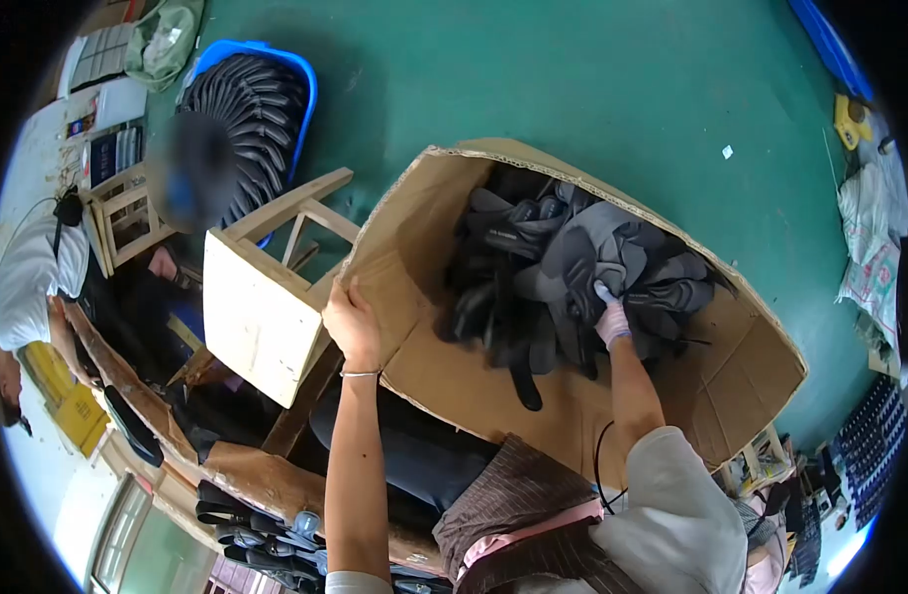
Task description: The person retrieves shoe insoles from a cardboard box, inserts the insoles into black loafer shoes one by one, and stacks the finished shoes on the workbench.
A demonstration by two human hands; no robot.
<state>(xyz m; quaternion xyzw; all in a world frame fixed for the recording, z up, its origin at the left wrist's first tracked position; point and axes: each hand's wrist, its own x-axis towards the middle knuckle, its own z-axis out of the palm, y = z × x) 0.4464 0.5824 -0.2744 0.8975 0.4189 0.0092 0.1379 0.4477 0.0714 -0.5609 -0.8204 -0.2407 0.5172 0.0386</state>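
Indoors, a box is clamped at one edge by the left hand as parts inside are touched by the right hand, finger closure unclear, and could be spilled by tipping.

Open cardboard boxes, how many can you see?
1: the box, in front of the wearer, left hand gripping its edge, right hand inside among dark pieces. Others may be hidden.

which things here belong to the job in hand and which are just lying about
Seemingly the job:
cardboard box, edge in the left grip
dark grey pieces, right grip among them

Apparently lying about:
wooden stool
blue basket, though its dark contents might be related
white scrap
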